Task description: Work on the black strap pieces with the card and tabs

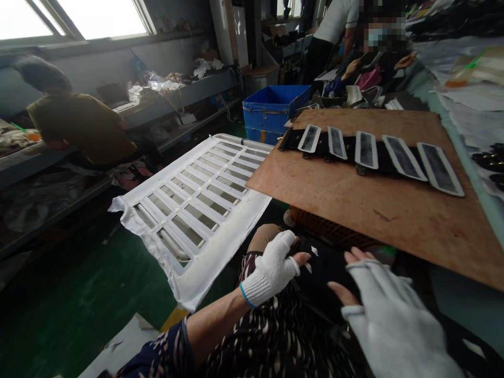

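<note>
Both my hands wear white knitted gloves that leave the fingertips bare. My left hand (275, 268) is over my lap, its fingers loosely bent and the thumb apart; nothing shows in its grasp. To the right, my right hand (394, 310) is open above my dark-clothed lap, with thumb and fingers spread and nothing in it. Small white scraps (314, 251) lie on the dark cloth between the hands. Beyond them, on a brown wooden board (354, 205), several white-edged dark panels (366, 149) lie in a row over black pieces, with neither hand touching them.
Left of the board stands a slotted white sheet (220, 247) on a metal frame. A blue bin (260, 118) is behind it. One person (79, 121) sits at the left bench; other people (334, 31) are at the back right. A cloth-covered table (480, 115) runs along the right.
</note>
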Demonstrator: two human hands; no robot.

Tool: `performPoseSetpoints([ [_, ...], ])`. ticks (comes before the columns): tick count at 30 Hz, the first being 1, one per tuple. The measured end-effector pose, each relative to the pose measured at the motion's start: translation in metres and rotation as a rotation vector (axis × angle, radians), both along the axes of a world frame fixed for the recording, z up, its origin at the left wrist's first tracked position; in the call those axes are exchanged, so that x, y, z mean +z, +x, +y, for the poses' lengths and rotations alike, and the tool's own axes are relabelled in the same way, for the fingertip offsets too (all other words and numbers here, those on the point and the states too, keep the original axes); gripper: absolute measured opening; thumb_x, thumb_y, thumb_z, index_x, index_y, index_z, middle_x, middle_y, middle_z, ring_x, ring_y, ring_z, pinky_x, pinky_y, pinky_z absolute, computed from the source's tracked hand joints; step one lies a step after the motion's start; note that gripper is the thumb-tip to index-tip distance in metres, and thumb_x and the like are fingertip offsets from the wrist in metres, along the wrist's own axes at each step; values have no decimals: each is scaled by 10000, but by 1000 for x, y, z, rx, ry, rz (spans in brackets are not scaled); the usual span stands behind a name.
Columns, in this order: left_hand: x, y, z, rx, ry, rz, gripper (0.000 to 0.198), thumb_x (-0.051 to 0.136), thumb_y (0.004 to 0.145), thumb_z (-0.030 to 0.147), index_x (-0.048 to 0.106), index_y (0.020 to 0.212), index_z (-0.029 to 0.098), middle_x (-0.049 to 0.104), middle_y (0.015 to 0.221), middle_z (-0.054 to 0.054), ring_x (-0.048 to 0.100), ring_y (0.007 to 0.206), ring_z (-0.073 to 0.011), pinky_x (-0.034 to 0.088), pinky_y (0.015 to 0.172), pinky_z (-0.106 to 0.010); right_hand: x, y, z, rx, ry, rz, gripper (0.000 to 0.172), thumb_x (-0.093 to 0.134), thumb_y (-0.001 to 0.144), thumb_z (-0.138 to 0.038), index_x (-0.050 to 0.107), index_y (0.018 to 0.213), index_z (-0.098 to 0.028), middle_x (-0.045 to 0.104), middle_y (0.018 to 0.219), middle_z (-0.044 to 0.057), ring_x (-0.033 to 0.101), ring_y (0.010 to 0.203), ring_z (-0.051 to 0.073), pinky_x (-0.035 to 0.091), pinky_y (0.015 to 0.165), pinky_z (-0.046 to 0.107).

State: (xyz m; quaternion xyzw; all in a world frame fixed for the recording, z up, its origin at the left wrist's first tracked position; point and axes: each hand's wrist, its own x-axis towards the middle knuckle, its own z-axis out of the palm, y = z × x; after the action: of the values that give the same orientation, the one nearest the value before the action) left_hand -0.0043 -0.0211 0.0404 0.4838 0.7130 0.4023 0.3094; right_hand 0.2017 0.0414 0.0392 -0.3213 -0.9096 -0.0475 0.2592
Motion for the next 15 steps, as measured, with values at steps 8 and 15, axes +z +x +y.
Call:
performPoseSetpoints([
  [8, -9, 5, -6, 72, 78, -181, 252, 649, 843, 306, 632, 1048, 159, 612, 1018, -53, 574, 977, -227, 449, 876, -352, -9, -45, 5, 52, 55, -97, 604, 201, 1034, -553, 564, 1231, -111, 678, 1215, 162, 641, 1075, 341, 474, 870, 510],
  [15, -9, 18, -6, 90, 47, -535, 468, 575, 884, 448, 547, 1250, 157, 635, 1145, -84, 591, 1085, -249, 458, 954, -363, -5, -46, 7, 47, 81, -128, 559, 189, 1038, -515, 578, 1165, -134, 708, 1119, 134, 670, 966, 329, 486, 820, 512],
])
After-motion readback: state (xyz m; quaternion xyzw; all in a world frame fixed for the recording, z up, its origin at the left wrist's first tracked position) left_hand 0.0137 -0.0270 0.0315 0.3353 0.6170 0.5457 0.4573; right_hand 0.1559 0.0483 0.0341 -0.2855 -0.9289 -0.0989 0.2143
